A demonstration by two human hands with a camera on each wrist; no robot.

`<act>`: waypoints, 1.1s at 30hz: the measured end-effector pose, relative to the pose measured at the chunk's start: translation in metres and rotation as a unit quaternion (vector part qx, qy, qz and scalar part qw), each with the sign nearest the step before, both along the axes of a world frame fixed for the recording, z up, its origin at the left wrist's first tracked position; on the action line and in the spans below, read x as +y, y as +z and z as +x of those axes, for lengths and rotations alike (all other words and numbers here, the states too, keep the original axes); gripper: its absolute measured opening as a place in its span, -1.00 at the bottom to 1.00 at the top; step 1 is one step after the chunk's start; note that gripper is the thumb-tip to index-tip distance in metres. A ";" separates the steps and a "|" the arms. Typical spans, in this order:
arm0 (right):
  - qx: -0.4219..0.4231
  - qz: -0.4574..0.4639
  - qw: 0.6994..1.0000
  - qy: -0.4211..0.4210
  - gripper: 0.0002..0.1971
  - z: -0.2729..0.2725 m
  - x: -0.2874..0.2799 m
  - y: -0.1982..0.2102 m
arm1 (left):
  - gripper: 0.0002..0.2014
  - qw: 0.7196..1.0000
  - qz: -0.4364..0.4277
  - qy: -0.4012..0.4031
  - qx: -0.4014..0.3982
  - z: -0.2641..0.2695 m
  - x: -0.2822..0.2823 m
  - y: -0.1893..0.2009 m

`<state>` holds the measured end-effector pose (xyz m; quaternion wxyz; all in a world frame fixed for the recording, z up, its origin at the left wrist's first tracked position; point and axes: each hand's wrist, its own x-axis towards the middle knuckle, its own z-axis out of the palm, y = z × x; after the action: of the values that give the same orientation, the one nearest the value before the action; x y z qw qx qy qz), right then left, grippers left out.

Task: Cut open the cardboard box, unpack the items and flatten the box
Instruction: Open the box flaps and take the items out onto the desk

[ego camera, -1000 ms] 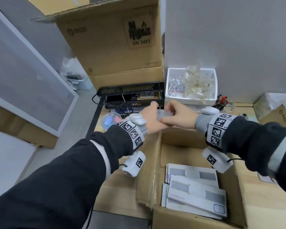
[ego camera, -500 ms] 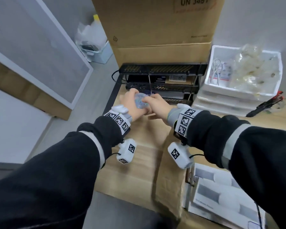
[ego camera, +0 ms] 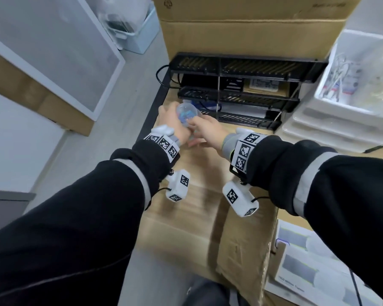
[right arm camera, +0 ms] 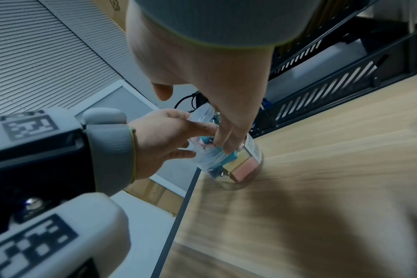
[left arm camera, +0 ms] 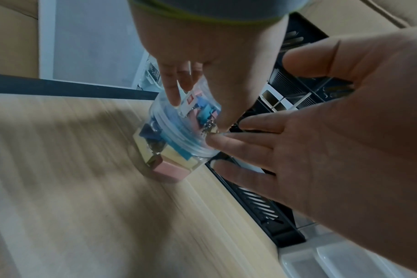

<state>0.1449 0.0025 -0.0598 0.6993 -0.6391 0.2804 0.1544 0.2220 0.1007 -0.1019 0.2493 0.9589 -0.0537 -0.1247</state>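
A clear plastic jar (ego camera: pixel 186 113) of coloured clips sits tilted, its base at the wooden tabletop (left arm camera: pixel 88 216) near the far left corner. My left hand (ego camera: pixel 177 120) grips the jar's upper part (left arm camera: pixel 179 135). My right hand (ego camera: pixel 205 130) touches the jar's lid end (right arm camera: pixel 231 163) with fairly straight fingertips (left arm camera: pixel 220 142), thumb off it. The open cardboard box (ego camera: pixel 241 246) lies at the lower right, one flap folded out. White product boxes (ego camera: pixel 303 268) are inside it.
A black mesh desk rack (ego camera: pixel 241 89) stands just behind the jar. White foam trays (ego camera: pixel 332 111) with cables and bags sit to its right. A large cardboard carton (ego camera: pixel 252 29) rises behind the rack. The table's dark left edge (ego camera: pixel 152 107) runs beside my left hand.
Both hands carried the jar from above the box's far edge leftward and down to the table in front of the rack. The head view swung left and downward.
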 end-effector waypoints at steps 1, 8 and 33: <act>0.003 -0.010 1.000 0.014 -0.65 -0.003 -0.003 0.000 | -0.45 1.000 0.005 -0.001 0.002 0.000 0.000 0.000; -0.031 -0.027 0.999 -0.004 -0.84 -0.042 -0.060 0.022 | -0.04 0.988 0.089 -0.017 -0.127 -0.022 -0.010 0.019; 0.256 -0.332 0.849 0.322 -0.72 -0.276 -0.175 -0.016 | -0.84 0.735 0.259 -0.626 0.012 -0.244 -0.153 0.057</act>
<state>-0.1312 -0.1726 -0.0760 0.2598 -0.8253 0.2624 0.4273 -0.0215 -0.0522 -0.0453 -0.1420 0.7345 -0.6046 -0.2735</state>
